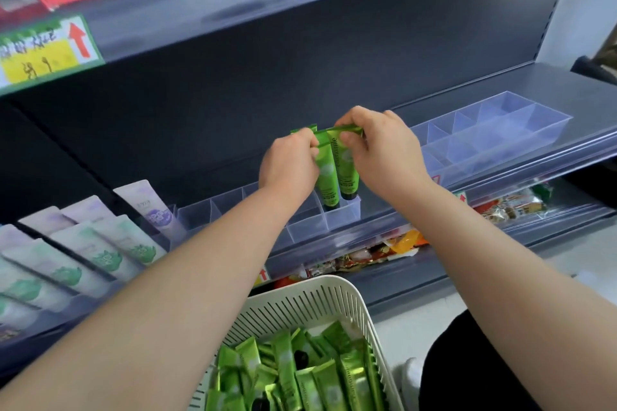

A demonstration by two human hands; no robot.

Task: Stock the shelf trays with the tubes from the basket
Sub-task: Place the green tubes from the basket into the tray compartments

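Note:
Green tubes with dark caps stand cap-down in the right end of a clear divided tray [307, 222] on the shelf. My left hand [288, 163] pinches the crimped top of one green tube [326, 173]. My right hand [384, 147] pinches the top of the neighbouring green tube [348, 168]. A third tube's top shows behind my left hand. A white slotted basket [300, 307] at the bottom centre holds several more green tubes [293, 374] in a loose pile.
A second clear divided tray [494, 137] sits to the right on the same shelf. White and lilac tubes [100, 243] fill racks at the left. Snack packets [510, 203] lie on the shelf below. An upper shelf with price tags [43, 50] overhangs.

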